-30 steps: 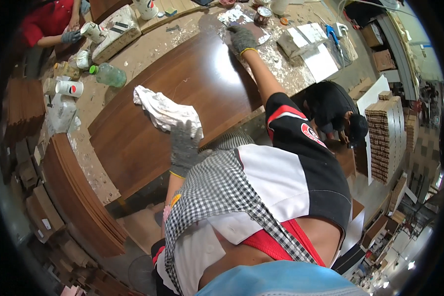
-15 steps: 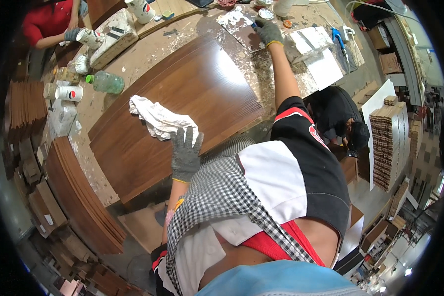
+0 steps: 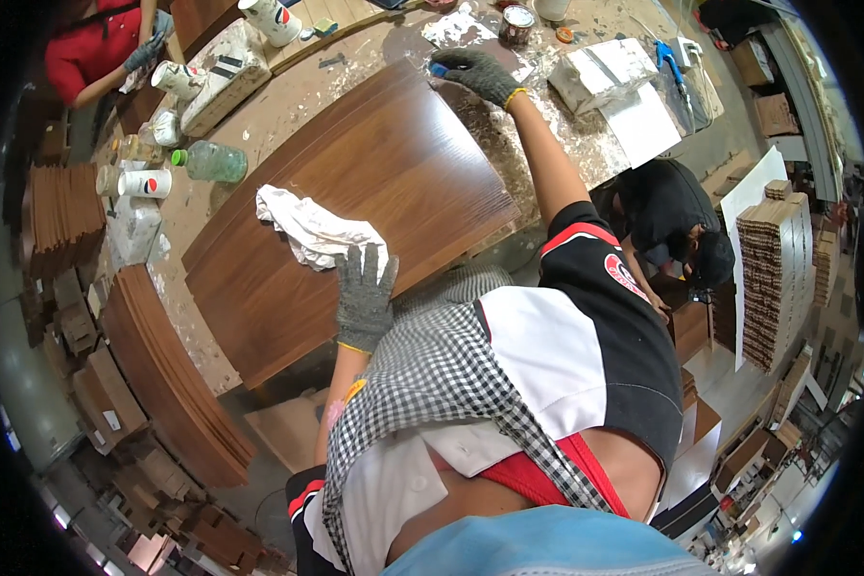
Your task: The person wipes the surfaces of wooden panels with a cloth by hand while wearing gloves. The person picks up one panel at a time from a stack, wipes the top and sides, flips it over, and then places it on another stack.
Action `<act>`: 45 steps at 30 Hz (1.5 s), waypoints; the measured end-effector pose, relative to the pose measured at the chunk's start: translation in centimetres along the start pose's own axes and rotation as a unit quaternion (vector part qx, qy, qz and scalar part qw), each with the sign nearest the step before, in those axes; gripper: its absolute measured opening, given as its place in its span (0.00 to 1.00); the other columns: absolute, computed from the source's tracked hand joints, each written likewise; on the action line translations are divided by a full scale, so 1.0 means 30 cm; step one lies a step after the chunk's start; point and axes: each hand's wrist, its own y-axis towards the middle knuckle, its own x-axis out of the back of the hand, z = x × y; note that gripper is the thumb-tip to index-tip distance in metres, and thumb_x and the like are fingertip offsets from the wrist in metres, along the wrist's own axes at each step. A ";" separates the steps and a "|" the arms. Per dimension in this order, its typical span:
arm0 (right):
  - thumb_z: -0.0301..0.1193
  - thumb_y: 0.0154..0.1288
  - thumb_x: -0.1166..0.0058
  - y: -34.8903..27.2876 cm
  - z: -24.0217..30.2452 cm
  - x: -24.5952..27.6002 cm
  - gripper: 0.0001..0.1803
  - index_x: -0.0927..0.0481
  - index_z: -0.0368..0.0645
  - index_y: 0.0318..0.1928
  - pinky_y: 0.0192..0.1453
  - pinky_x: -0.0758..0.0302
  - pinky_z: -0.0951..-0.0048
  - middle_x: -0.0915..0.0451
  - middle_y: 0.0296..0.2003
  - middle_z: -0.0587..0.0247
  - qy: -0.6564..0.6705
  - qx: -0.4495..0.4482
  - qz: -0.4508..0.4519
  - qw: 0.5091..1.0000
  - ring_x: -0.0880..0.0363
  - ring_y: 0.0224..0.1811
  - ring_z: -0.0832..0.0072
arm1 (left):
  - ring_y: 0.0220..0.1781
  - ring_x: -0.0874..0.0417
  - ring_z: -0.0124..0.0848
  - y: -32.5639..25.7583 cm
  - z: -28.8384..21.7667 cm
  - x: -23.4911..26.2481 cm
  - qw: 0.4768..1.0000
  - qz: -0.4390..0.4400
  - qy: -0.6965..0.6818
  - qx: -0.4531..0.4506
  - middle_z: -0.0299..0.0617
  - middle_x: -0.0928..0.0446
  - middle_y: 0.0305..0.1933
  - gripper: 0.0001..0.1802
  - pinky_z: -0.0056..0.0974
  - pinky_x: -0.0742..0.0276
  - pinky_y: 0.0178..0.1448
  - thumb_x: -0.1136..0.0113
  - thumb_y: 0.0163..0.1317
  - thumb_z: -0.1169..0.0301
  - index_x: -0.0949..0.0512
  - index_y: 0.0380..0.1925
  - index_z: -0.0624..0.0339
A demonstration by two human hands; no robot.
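Observation:
My left hand [image 3: 363,300], in a grey glove, lies with its fingers stretched out at the near edge of a brown wooden panel [image 3: 355,163]. Its fingertips touch the lower end of a crumpled white cloth [image 3: 312,226] lying on the panel. My gloved right hand [image 3: 480,77] reaches to the panel's far right corner, closed on a small blue tool [image 3: 438,70]; the rest of that tool is hidden by the fingers. Just beyond this hand lies a board smeared with white paste [image 3: 461,29], with an opened can [image 3: 516,26] beside it.
A green-capped bottle [image 3: 211,161] and paper cups [image 3: 144,183] stand left. Wrapped white blocks [image 3: 602,72] and a blue air gun [image 3: 670,62] lie right. Stacked curved panels [image 3: 168,374] stand at lower left. One co-worker [image 3: 91,53] is at far left, another [image 3: 677,216] bends at right.
My right hand has moved left and nearer with the blue tool, from the paste-smeared board to the panel's corner. My left hand stays by the cloth.

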 end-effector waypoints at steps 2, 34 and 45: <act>0.35 0.69 0.35 0.000 0.069 -0.031 0.22 0.17 0.51 0.62 0.67 0.22 0.67 0.15 0.58 0.64 -0.043 0.001 0.006 0.999 0.17 0.59 0.71 | 0.84 0.54 0.63 -0.001 -0.009 0.020 1.000 0.003 0.006 0.006 0.61 0.48 0.81 0.55 0.73 0.63 0.82 0.24 0.48 0.64 0.40 0.78 0.49; 0.38 0.75 0.43 -0.183 0.132 -0.017 0.15 0.14 0.48 0.56 0.58 0.20 0.66 0.12 0.50 0.63 -0.074 0.042 -0.002 0.996 0.15 0.50 0.71 | 0.85 0.58 0.62 -0.006 -0.001 -0.021 1.000 0.016 -0.003 0.013 0.58 0.53 0.84 0.57 0.75 0.64 0.82 0.27 0.47 0.67 0.44 0.79 0.45; 0.26 0.69 0.37 -0.405 0.099 0.012 0.17 0.15 0.43 0.57 0.61 0.18 0.67 0.11 0.49 0.62 -0.010 0.042 0.055 0.998 0.13 0.52 0.72 | 0.85 0.59 0.62 -0.004 0.025 -0.040 0.999 -0.026 0.011 -0.018 0.57 0.55 0.84 0.57 0.77 0.63 0.81 0.25 0.45 0.66 0.42 0.78 0.46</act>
